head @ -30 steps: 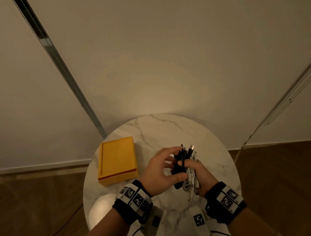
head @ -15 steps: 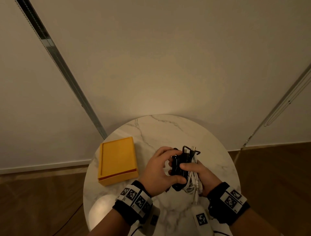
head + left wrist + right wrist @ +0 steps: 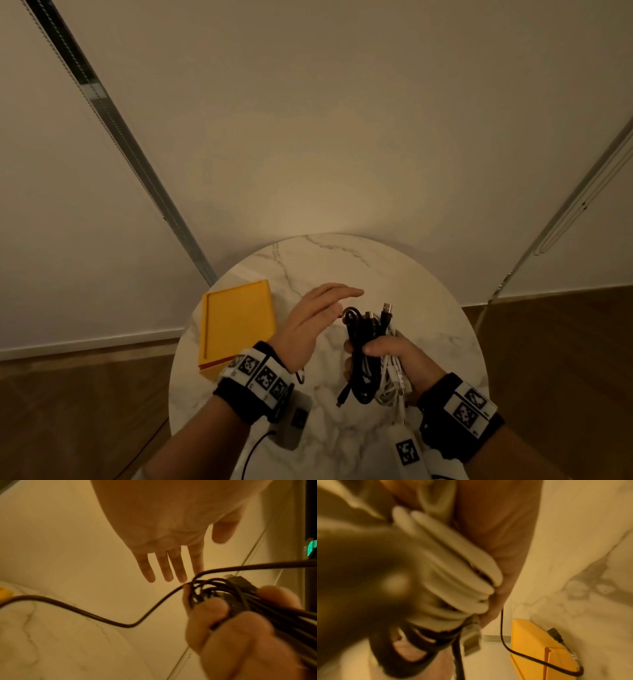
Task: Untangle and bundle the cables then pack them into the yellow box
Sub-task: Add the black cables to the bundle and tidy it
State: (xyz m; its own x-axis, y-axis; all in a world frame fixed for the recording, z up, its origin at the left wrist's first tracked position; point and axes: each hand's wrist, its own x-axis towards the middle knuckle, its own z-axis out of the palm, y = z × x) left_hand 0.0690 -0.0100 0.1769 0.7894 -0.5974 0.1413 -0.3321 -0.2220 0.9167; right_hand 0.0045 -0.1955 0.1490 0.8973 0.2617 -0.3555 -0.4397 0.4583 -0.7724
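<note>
My right hand [image 3: 390, 353] grips a bundle of black cables [image 3: 363, 346] and white cables [image 3: 394, 377] upright above the round marble table [image 3: 342, 260]. USB plugs [image 3: 386, 308] stick out of its top, and a loose black end [image 3: 342, 397] hangs below. My left hand [image 3: 318, 315] hovers just left of the bundle with straight fingers, holding nothing. In the left wrist view the left hand [image 3: 164, 566] is spread and the cable bundle [image 3: 240, 595] sits in the right hand's fingers [image 3: 214, 608]. The closed yellow box [image 3: 236, 325] lies flat at the table's left; the right wrist view shows the white coils [image 3: 453, 574] and the yellow box [image 3: 530, 642].
The table stands against a pale wall [image 3: 342, 137], with wooden floor [image 3: 85, 411] on both sides. A loose black cable [image 3: 85, 614] curves across the left wrist view. Bare marble lies beyond and to the right of my hands.
My left hand has let go of the bundle, straightened its fingers and drawn off to the left. The right hand keeps its grip on the cables.
</note>
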